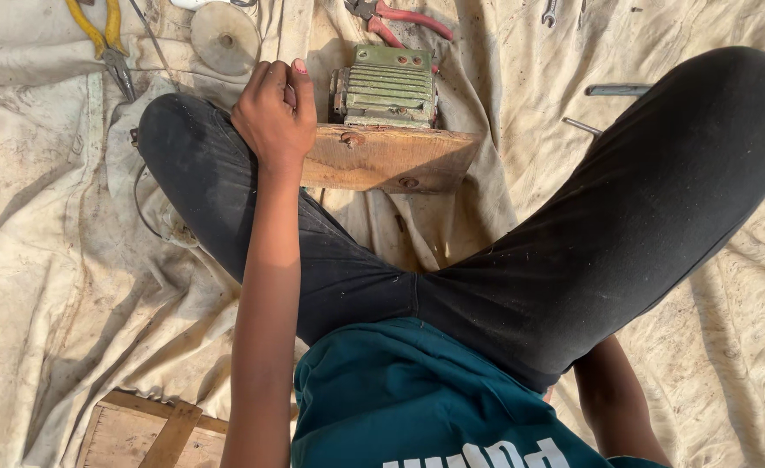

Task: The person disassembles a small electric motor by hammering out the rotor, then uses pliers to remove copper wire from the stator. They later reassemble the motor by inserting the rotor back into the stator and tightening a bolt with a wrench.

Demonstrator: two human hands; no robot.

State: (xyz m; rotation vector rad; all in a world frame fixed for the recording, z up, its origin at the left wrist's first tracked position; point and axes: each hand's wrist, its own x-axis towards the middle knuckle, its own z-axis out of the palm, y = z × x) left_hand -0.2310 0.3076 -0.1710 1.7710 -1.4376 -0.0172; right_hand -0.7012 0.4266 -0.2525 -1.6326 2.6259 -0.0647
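This looks like a small fix-it workshop set up on the ground. A dirty cloth sheet is spread out, and tools lie on it: yellow pliers, red pliers and a round grinding disc. A ribbed green metal machine part sits on a wooden block.

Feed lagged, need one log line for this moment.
left hand: fist beside wooden block | right hand: out of view | green finned unit: on block | red pliers, yellow pliers: on cloth
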